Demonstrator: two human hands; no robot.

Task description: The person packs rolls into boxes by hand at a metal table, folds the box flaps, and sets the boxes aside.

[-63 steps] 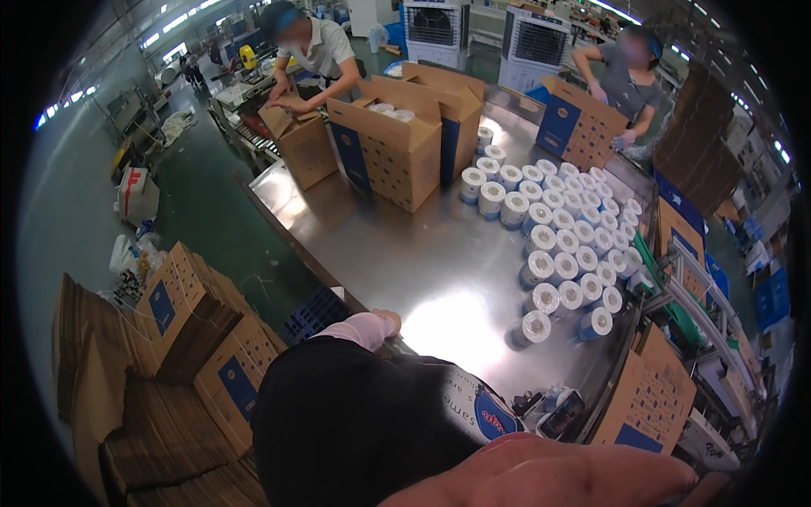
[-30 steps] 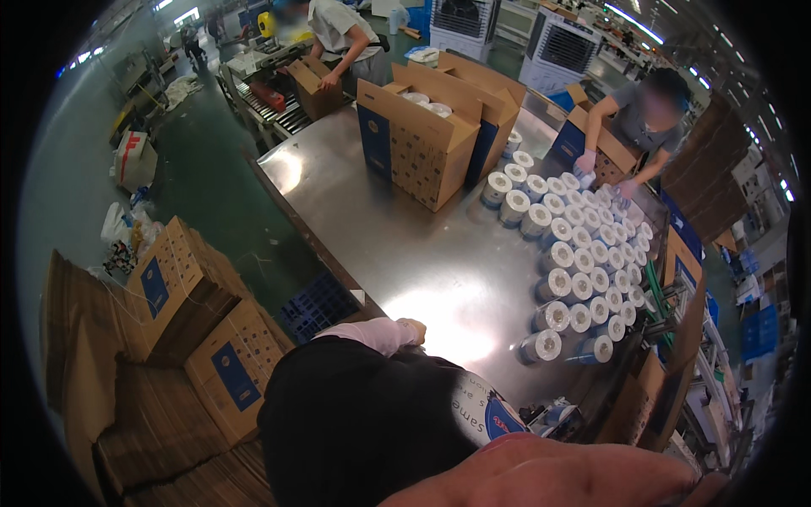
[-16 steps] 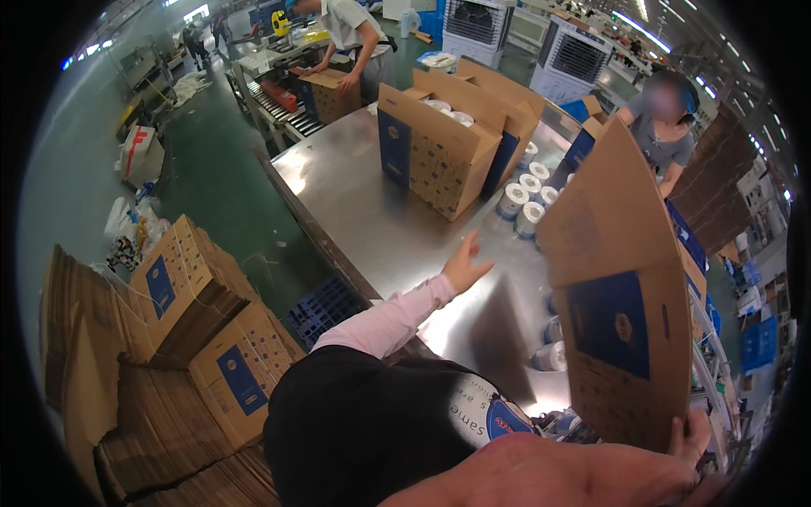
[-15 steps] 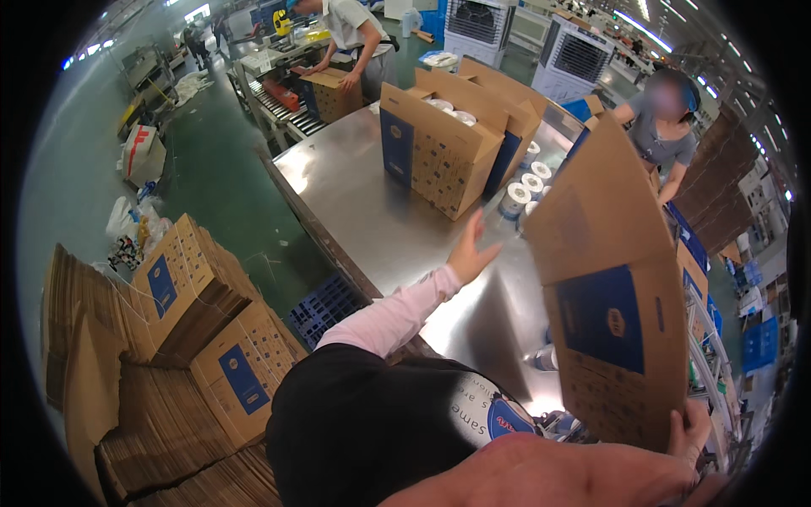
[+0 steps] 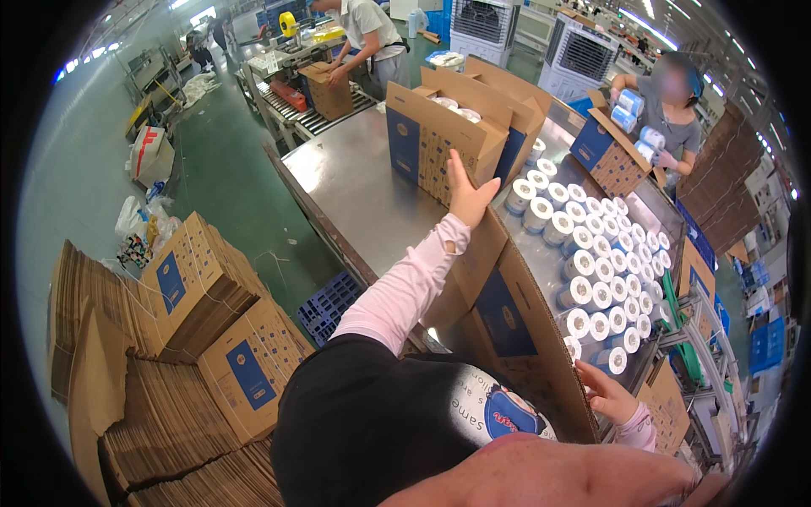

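A tall brown carton (image 5: 541, 317) with a blue panel stands tilted close to my body, its inner side and flaps partly hidden. My left hand (image 5: 473, 196) is open at its far end, thumb and fingers spread; whether it touches the flap I cannot tell. Against the carton's near right edge rests my right hand (image 5: 610, 397), fingers apart and not wrapped round it. Right of the carton, several white rolls with blue wrapping (image 5: 601, 270) stand in rows on the metal table (image 5: 334, 190). Beyond my left hand are open cartons (image 5: 435, 139) with rolls inside.
Stacks of flattened cartons (image 5: 169, 397) lie on the left, with a blue plastic pallet (image 5: 329, 306) nearby. Across the table a co-worker holds rolls over an open carton (image 5: 610, 152). At the far left another person handles a carton (image 5: 328, 91) on a roller conveyor (image 5: 287, 114).
The carton swung left and down, uncovering the rows of rolls. My left hand moved up and slightly right. My right hand moved from its lower corner to its right edge.
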